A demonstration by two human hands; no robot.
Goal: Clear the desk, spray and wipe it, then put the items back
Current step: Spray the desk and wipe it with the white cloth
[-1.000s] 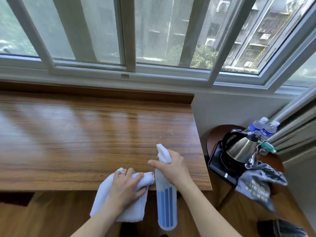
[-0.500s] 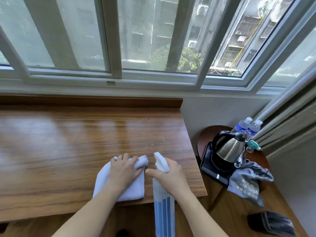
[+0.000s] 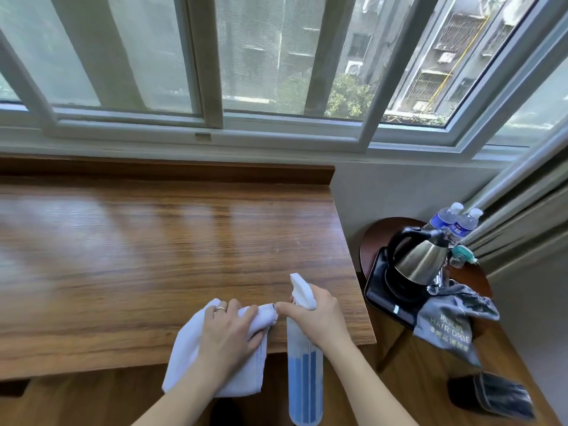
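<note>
The brown wood-grain desk surface [image 3: 153, 256] carries none of its items, so the job looks to sit at the spray-and-wipe step. The left hand [image 3: 229, 330] lies on a white folded cloth [image 3: 190, 358] at the near edge of the surface, its fingers curled over the cloth's bunched far end and holding it, with the cloth's lower part hanging off the edge. The right hand [image 3: 316, 315] grips the neck of a translucent spray bottle with blue liquid and a white trigger head [image 3: 304, 379]; the bottle hangs below the edge, its nozzle pointing away over the wood. The forefinger reaches toward the cloth, seemingly off the trigger.

Next, I judge, the nozzle needs aiming at the wood and the trigger squeezing, then the cloth sweeping across.

The cleared items stand well apart on a small round dark side table [image 3: 381, 235]: a steel kettle with black handle [image 3: 421, 259] and two clear water bottles [image 3: 455, 222]. Whether the wood is already wet cannot be told through the glare, and the bottle's base is cut off by the frame
</note>
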